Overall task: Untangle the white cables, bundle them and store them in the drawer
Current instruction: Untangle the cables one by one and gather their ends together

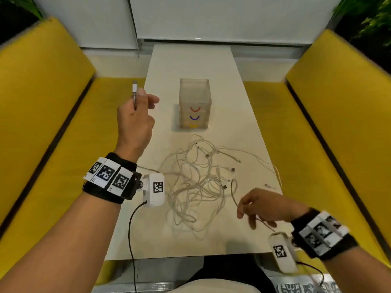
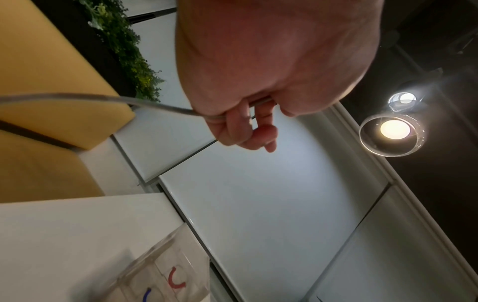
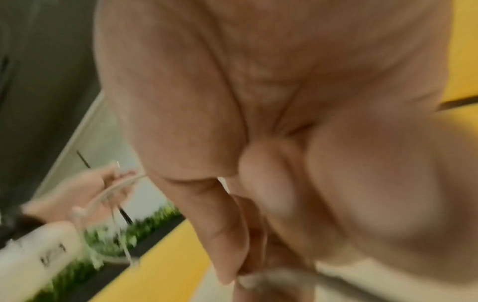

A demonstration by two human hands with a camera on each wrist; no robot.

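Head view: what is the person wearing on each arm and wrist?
Both arms are bare, no sleeves. The left wrist carries a black strap with three white tiles printed with black square codes, plus a white camera box bearing another code and trailing a thin black cable. The right wrist wears the same: black strap, coded tiles, white coded box. No gloves or rings show.
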